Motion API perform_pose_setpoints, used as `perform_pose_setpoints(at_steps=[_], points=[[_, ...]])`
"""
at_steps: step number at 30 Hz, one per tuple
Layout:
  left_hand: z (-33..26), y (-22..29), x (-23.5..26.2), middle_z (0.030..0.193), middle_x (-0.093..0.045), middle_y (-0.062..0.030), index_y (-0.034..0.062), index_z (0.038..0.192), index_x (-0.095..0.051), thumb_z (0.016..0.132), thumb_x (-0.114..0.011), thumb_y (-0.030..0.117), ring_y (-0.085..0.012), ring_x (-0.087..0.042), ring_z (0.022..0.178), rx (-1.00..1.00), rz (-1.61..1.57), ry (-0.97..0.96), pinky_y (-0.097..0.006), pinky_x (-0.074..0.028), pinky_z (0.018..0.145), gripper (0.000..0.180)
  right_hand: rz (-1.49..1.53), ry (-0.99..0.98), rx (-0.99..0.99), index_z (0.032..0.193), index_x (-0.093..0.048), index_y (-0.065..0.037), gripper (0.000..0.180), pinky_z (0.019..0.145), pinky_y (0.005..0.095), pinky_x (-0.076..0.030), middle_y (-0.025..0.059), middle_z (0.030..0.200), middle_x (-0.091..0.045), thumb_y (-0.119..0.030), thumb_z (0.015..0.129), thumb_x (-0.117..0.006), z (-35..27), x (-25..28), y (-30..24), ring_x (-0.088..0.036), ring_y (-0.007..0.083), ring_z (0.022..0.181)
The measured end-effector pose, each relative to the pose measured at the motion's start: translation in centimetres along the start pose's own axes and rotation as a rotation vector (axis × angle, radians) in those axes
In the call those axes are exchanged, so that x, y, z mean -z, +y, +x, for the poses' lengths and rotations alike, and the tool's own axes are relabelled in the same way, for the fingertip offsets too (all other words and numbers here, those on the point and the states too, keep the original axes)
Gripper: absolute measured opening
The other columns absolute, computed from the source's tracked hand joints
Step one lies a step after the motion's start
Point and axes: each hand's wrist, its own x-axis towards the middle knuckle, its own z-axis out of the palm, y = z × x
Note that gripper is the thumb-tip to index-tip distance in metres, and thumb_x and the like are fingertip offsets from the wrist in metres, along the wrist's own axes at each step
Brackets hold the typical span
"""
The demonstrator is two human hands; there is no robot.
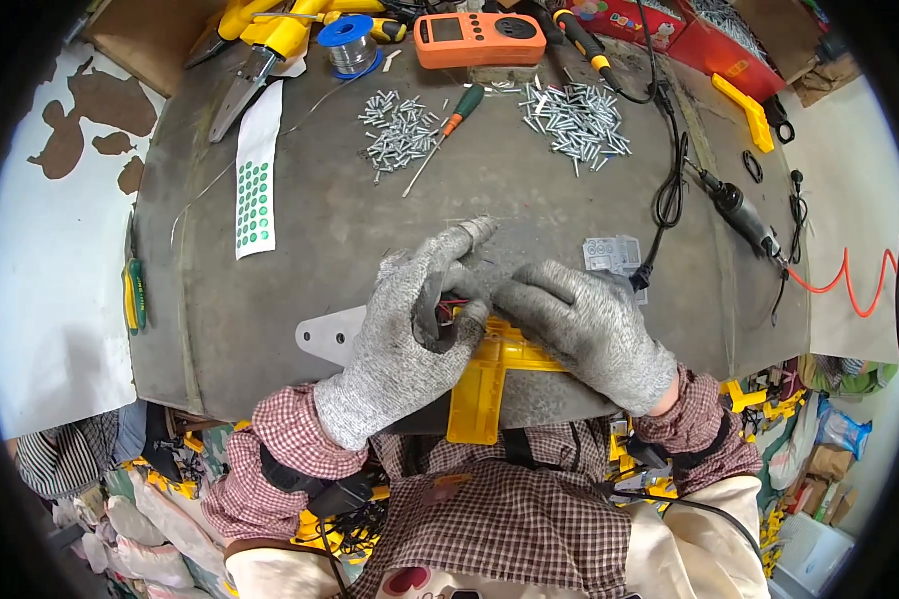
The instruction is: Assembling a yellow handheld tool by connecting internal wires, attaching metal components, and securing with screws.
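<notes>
Both my hands wear grey knit gloves with dark, worn patches. My left hand (400, 319) is curled, thumb and fingers closing around a small spot where a bit of red wire (451, 300) shows. Beside it my right hand (594, 324) has its fingers bent and pressed together, tips hidden over a yellow plastic housing (477, 399). That housing lies at the table's near edge, one arm pointing toward me. A flat silver plate with holes (330, 336) sticks out left from under my left hand. What my fingertips hold is hidden.
Screw piles (402, 135) (575, 122) flank a screwdriver (444, 140). Behind are an orange meter (479, 40), solder spool (350, 48) and yellow-handled tools (292, 32). A sticker strip (258, 190) lies left; a corded power tool (744, 215) and clear plastic pieces (614, 255) lie right.
</notes>
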Motion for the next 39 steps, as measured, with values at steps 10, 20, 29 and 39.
perform_pose_setpoints(at_steps=[10,20,29,39], points=[[-0.4,0.4,0.7,0.122,-0.066,-0.0125,0.004,0.119,-0.064,0.082,-0.068,-0.005,-0.0288,-0.06,0.116,-0.113,0.186,0.041,-0.044,-0.039,0.106,0.038,0.967,-0.185,-0.525,0.097,-0.062,-0.005,0.007,0.078,0.0232,-0.048,-0.0022,0.095,-0.063,-0.01,0.095,-0.065,1.2,-1.5,2.1,-0.056,0.0054,0.087],[-0.2,4.1,2.0,0.095,-0.06,-0.0014,0.014,0.108,-0.07,0.078,-0.069,0.019,-0.0211,-0.059,0.094,-0.399,0.989,-0.352,-0.041,-0.045,0.09,0.031,0.942,-0.188,-0.529,0.101,-0.064,-0.004,0.012,0.08,0.0256,-0.048,0.0007,0.096,-0.064,-0.016,0.098,-0.065,0.7,-2.7,2.6,-0.058,0.0081,0.09],[-1.4,3.2,0.1,0.105,-0.068,0.0011,0.0177,0.102,-0.073,0.076,-0.069,0.02,-0.0241,-0.059,0.105,-0.366,0.802,-0.283,-0.048,-0.04,0.094,0.026,0.816,-0.173,-0.44,0.106,-0.071,-0.002,0.016,0.082,0.0319,-0.052,0.0088,0.1,-0.068,-0.013,0.095,-0.067,1.3,-1.1,2.1,-0.064,0.016,0.093],[-1.5,2.0,-0.3,0.099,-0.067,-0.0047,0.0087,0.103,-0.069,0.073,-0.076,-0.001,-0.0285,-0.057,0.1,-0.122,0.346,-0.061,-0.044,-0.041,0.094,0.033,0.332,-0.119,-0.177,0.113,-0.071,-0.005,0.03,0.073,0.0382,-0.056,0.0136,0.102,-0.067,-0.016,0.086,-0.073,-1.1,3.8,-0.7,-0.069,0.0294,0.086]])
